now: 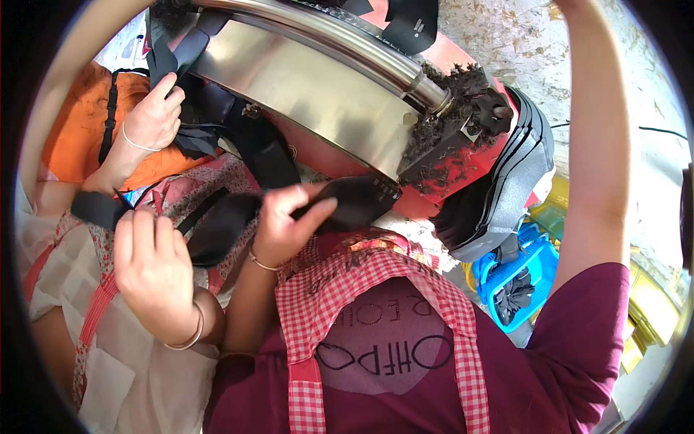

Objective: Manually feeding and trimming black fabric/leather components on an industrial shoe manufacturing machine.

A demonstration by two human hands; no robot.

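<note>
My left hand (283,224), a thin bracelet at its wrist, is in front of my chest. Its thumb and fingers pinch a black flat piece (354,202), blurred, that reaches right toward the machine. Up the right side runs my right forearm (601,145), leaving at the top edge, so that hand is out of sight. Above is a red machine with a shiny metal cover (303,94) and a roller (347,43). At left, another person's hand (148,264) is beside a black strip (100,210); a further hand (155,119) touches black material.
Dark fluff (452,108) coats the machine's right end. Black curved pieces (491,210) hang together below it. A blue basket (542,253) holds black scraps. Yellow containers (654,304) stand at right, orange fabric (79,137) lies at left. Another bare arm (69,101) follows the left rim.
</note>
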